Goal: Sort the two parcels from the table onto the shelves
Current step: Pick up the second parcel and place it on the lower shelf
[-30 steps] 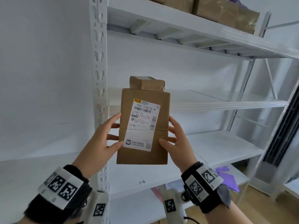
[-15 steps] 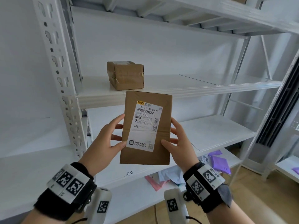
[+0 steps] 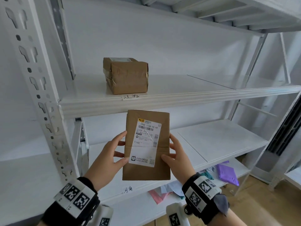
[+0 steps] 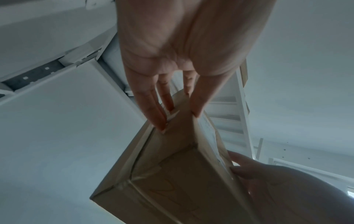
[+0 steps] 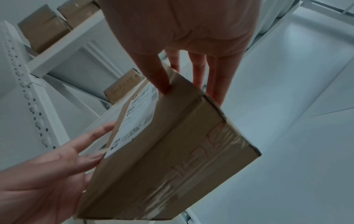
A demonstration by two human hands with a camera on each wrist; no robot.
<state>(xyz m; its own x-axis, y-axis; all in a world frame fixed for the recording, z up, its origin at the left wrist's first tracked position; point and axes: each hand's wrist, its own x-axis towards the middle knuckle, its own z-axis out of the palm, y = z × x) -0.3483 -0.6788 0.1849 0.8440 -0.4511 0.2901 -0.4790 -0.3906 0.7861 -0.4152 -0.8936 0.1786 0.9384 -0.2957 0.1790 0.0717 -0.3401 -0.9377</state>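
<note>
Both hands are on the labelled parcel [image 3: 146,145] — left hand [image 3: 106,158] pinching its left edge, right hand [image 3: 176,158] pinching the right, thumbs on the front face, fingers behind. It's upright in the air, label [image 3: 145,142] facing the person, in front of the white shelving [image 3: 179,95]. The second parcel [image 3: 126,75] sits on the shelf above, beside a handwritten tag [image 3: 130,97]. Purple bags [image 3: 228,174] lie on the lowest shelf.
</note>
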